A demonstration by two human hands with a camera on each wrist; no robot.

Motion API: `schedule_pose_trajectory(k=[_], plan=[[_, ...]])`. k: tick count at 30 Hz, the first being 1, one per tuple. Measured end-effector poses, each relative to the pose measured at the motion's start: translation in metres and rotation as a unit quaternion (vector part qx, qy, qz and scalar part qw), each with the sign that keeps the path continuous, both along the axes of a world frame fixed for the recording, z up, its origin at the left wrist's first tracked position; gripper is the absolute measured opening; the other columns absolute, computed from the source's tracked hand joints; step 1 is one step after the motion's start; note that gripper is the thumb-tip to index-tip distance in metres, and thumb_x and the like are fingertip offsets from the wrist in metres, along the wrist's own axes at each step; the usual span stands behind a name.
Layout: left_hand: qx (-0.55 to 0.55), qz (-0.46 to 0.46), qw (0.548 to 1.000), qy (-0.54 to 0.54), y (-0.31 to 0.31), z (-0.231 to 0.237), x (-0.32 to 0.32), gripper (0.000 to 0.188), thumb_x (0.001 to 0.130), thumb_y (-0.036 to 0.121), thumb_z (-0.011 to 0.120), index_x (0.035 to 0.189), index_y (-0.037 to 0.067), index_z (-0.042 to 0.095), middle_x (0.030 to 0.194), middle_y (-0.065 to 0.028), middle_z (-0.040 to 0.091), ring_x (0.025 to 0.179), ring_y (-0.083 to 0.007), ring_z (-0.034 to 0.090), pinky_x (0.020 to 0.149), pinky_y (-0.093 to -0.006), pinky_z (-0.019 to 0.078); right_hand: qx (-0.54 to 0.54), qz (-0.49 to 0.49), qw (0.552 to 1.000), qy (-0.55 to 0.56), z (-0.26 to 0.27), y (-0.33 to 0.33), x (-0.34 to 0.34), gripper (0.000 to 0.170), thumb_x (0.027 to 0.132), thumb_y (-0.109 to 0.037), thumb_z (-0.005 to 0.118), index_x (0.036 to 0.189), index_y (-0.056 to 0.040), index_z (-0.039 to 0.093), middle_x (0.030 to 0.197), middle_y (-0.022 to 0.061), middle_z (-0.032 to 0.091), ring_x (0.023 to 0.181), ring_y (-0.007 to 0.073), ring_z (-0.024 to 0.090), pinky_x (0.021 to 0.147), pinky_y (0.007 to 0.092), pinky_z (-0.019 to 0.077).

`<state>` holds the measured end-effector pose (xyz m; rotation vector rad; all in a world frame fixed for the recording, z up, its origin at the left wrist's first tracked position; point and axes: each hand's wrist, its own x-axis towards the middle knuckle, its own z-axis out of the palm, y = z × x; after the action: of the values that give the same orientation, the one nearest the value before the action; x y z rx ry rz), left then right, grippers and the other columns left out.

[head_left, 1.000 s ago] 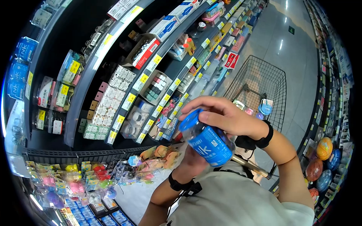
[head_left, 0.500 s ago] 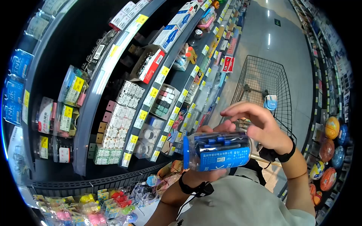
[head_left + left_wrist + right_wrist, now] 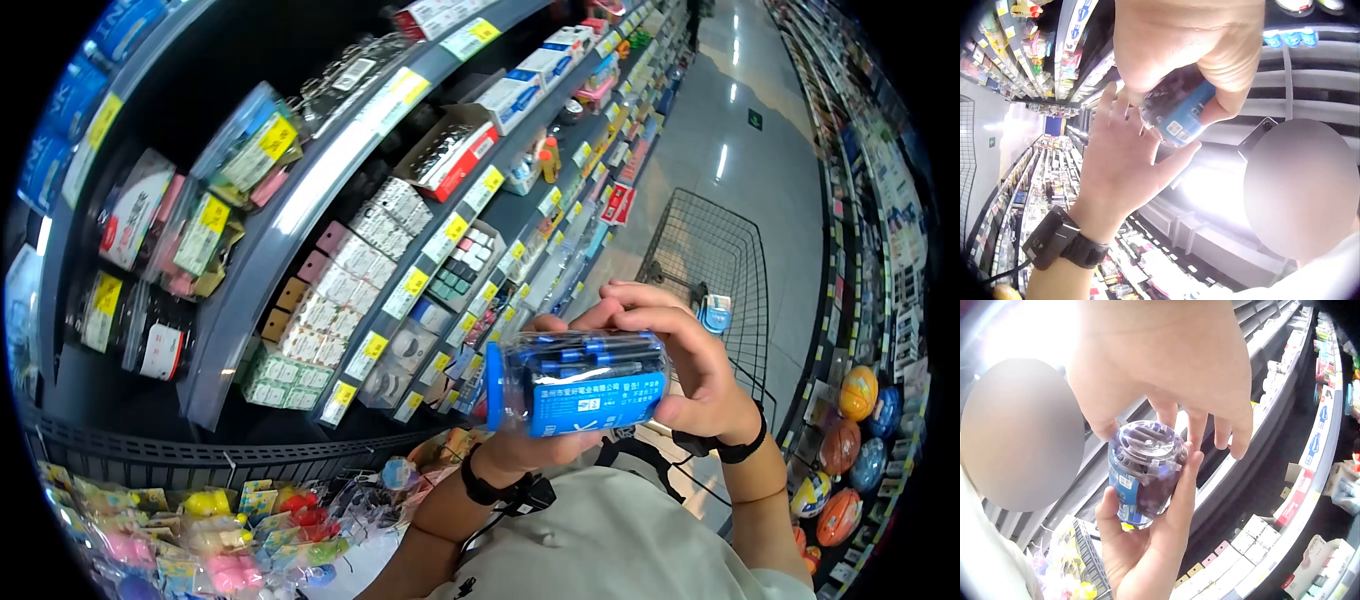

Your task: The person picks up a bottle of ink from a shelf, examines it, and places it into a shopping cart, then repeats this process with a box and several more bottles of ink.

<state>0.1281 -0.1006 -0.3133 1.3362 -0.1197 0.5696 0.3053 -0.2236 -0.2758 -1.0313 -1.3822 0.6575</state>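
A clear plastic jar [image 3: 585, 385] with a blue lid [image 3: 494, 386] and a blue label lies on its side in front of the person's chest. Slim dark sticks with blue ends fill it. From below, the left hand [image 3: 550, 447] grips it, thumb and fingers on opposite sides in the right wrist view. The right hand [image 3: 690, 365] is at the jar's base end, its fingers spread and mostly straight in the left wrist view. Small printed text on the label faces up toward the head camera.
Shelves [image 3: 300, 190] with boxes and price tags run along the left. A wire shopping cart [image 3: 715, 250] stands ahead in the aisle, a blue-and-white item [image 3: 715, 313] in it. Bagged toys [image 3: 210, 535] hang at lower left; several balls [image 3: 840, 447] sit on the right.
The jar has gone from tilted to lying sideways, label up. The right hand has moved from around its lid to its base end, while the left hand keeps hold. The head view has shifted somewhat.
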Motion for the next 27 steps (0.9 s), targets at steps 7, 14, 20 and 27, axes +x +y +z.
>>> schedule_pose_trajectory(k=[7, 14, 20, 27], plan=[[-0.085, 0.029, 0.996, -0.008, -0.007, 0.000, -0.010, 0.090, 0.073, 0.016, 0.085, 0.145, 0.026, 0.032, 0.162, -0.0113, 0.031, 0.148, -0.0301, 0.036, 0.119, -0.0496, 0.0384, 0.036, 0.043, 0.998, -0.043, -0.001, 0.007, -0.005, 0.091, 0.075, -0.038, 0.091, 0.147, -0.0037, 0.049, 0.154, 0.0220, 0.043, 0.144, 0.0372, 0.043, 0.118, 0.0489, 0.0322], [-0.167, -0.028, 0.983, -0.073, -0.011, 0.003, -0.011, 0.091, 0.072, -0.001, 0.075, 0.145, 0.018, 0.026, 0.162, -0.0209, 0.030, 0.151, -0.0353, 0.031, 0.122, -0.0499, 0.0305, 0.068, 0.025, 0.994, -0.078, 0.005, 0.003, -0.011, 0.092, 0.073, -0.029, 0.093, 0.149, -0.0035, 0.047, 0.153, 0.0222, 0.043, 0.143, 0.0364, 0.044, 0.117, 0.0476, 0.0341], [-0.147, -0.053, 0.987, -0.046, -0.019, 0.005, 0.003, 0.089, 0.072, -0.003, 0.075, 0.144, 0.020, 0.028, 0.162, -0.0201, 0.030, 0.150, -0.0324, 0.033, 0.119, -0.0483, 0.0363, 0.075, -0.002, 0.996, -0.054, -0.001, -0.014, 0.000, 0.091, 0.073, -0.027, 0.093, 0.148, -0.0032, 0.048, 0.153, 0.0222, 0.043, 0.142, 0.0362, 0.046, 0.116, 0.0465, 0.0364], [-0.189, -0.082, 0.978, -0.033, -0.046, -0.009, 0.041, 0.089, 0.074, 0.000, 0.080, 0.144, 0.019, 0.029, 0.162, -0.0203, 0.030, 0.146, -0.0318, 0.039, 0.116, -0.0450, 0.0406, 0.064, -0.037, 0.997, -0.034, -0.013, -0.052, 0.030, 0.091, 0.072, -0.027, 0.093, 0.148, -0.0032, 0.048, 0.152, 0.0220, 0.045, 0.141, 0.0359, 0.046, 0.115, 0.0461, 0.0372]])
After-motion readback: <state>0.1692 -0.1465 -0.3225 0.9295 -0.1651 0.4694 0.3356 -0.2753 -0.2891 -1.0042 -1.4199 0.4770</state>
